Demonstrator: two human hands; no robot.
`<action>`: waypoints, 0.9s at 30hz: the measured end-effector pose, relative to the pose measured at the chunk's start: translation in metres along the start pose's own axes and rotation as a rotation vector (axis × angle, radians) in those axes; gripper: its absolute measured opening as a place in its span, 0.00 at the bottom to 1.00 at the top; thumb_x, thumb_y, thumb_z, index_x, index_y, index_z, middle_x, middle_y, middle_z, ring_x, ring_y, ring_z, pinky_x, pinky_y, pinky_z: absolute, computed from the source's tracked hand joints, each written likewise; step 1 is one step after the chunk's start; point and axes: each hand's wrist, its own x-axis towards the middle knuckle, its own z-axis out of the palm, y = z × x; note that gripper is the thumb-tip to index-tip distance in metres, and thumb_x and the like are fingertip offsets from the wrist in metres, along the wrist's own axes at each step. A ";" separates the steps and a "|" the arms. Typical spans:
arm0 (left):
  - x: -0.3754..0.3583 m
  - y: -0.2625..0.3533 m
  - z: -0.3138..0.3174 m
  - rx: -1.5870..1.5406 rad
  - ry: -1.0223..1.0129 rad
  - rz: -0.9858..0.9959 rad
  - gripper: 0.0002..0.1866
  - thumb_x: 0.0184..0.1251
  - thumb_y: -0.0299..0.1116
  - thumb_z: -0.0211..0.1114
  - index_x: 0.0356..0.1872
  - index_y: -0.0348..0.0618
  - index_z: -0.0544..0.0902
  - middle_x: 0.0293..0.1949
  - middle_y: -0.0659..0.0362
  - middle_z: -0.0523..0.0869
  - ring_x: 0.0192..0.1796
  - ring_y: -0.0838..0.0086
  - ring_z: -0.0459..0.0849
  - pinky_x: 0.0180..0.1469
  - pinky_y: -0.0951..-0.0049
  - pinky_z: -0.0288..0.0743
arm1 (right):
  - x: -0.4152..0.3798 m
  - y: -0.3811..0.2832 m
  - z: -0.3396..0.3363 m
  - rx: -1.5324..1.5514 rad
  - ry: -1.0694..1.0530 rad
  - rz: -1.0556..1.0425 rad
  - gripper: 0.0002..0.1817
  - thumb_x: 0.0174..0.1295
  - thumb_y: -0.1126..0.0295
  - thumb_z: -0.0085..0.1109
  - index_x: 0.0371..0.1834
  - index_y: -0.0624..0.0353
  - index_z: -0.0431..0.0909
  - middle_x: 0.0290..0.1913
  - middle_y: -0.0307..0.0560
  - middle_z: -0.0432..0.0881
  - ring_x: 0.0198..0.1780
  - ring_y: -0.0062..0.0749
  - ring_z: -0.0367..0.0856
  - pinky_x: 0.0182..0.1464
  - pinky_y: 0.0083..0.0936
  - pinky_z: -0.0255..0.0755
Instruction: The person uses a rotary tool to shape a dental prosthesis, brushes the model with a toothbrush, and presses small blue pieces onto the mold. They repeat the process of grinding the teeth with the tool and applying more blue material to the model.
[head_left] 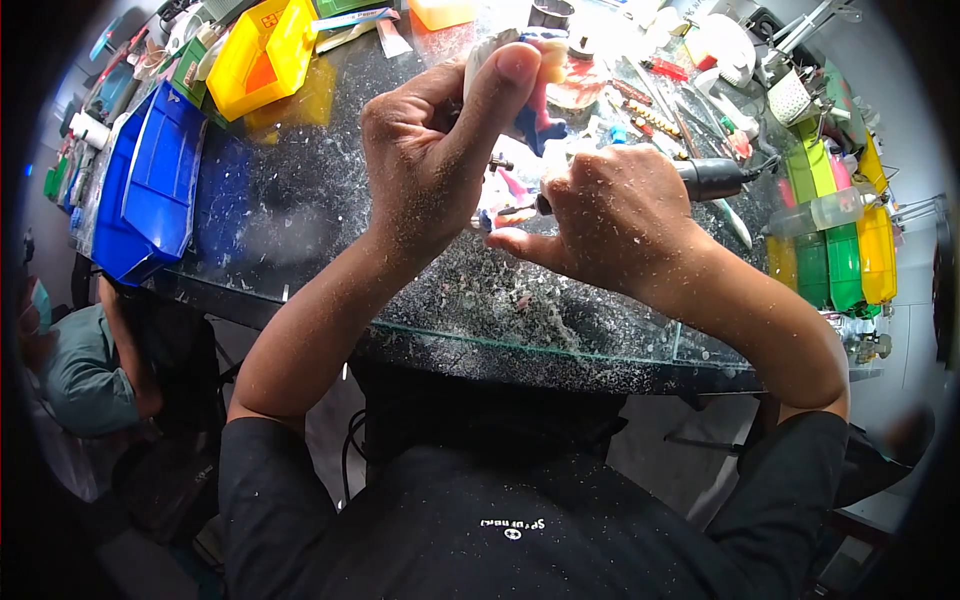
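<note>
My left hand (425, 150) is raised over the worktop, its thumb and fingers closed on a small moulded piece (540, 115) in pink, blue and off-white. Part of the piece is hidden behind the thumb. My right hand (625, 210) is wrapped round a black rotary handpiece (712, 178), whose body sticks out to the right with a cable at its end. Its thin working tip points left, below the moulded piece. Pale dust and shavings speckle both hands and forearms.
Dusty dark worktop (480, 290) with a glass-like front edge. Blue bin (150, 190) and yellow bin (262, 60) stand left; green and yellow bins (845, 260) right. Slim hand tools (665, 105) and bright clutter lie at the back. A person (90, 370) sits at far left.
</note>
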 end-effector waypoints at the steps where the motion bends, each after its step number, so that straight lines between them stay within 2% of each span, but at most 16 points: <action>1: 0.000 -0.002 0.000 -0.007 -0.002 0.007 0.27 0.71 0.55 0.56 0.39 0.35 0.85 0.35 0.54 0.88 0.42 0.77 0.85 0.47 0.79 0.74 | 0.000 0.000 -0.001 0.001 -0.014 0.002 0.33 0.53 0.33 0.56 0.22 0.56 0.85 0.18 0.50 0.79 0.23 0.41 0.83 0.26 0.34 0.75; 9: -0.001 0.004 -0.001 0.047 -0.002 -0.032 0.28 0.70 0.56 0.56 0.37 0.36 0.86 0.35 0.55 0.88 0.42 0.78 0.85 0.46 0.79 0.75 | 0.001 -0.002 -0.005 -0.017 -0.044 0.001 0.34 0.52 0.32 0.56 0.21 0.56 0.85 0.17 0.50 0.79 0.23 0.41 0.83 0.26 0.34 0.75; 12: 0.001 -0.002 0.001 -0.009 0.011 0.011 0.28 0.70 0.56 0.56 0.37 0.36 0.86 0.34 0.56 0.88 0.41 0.79 0.85 0.45 0.81 0.74 | 0.002 -0.001 -0.009 -0.039 -0.087 -0.013 0.27 0.55 0.39 0.60 0.27 0.54 0.87 0.18 0.46 0.80 0.23 0.36 0.84 0.25 0.29 0.76; 15: 0.000 -0.004 -0.002 0.043 -0.003 0.023 0.28 0.70 0.56 0.56 0.37 0.36 0.86 0.33 0.56 0.88 0.41 0.79 0.85 0.44 0.81 0.74 | 0.001 0.000 -0.008 -0.016 -0.080 -0.009 0.28 0.55 0.38 0.60 0.27 0.55 0.87 0.18 0.46 0.80 0.23 0.36 0.84 0.25 0.29 0.76; 21: -0.001 0.006 -0.001 0.046 -0.009 -0.078 0.28 0.70 0.56 0.55 0.37 0.37 0.86 0.32 0.57 0.87 0.39 0.80 0.84 0.43 0.81 0.74 | 0.000 0.000 -0.012 -0.051 -0.083 -0.012 0.28 0.54 0.37 0.60 0.26 0.55 0.87 0.18 0.46 0.79 0.23 0.37 0.83 0.27 0.30 0.76; 27: 0.000 -0.002 0.001 0.013 0.018 0.015 0.27 0.70 0.56 0.56 0.37 0.37 0.86 0.31 0.58 0.87 0.37 0.83 0.83 0.42 0.83 0.72 | 0.001 0.000 -0.012 -0.045 -0.101 -0.008 0.29 0.54 0.37 0.59 0.25 0.55 0.87 0.18 0.47 0.79 0.24 0.38 0.84 0.27 0.30 0.76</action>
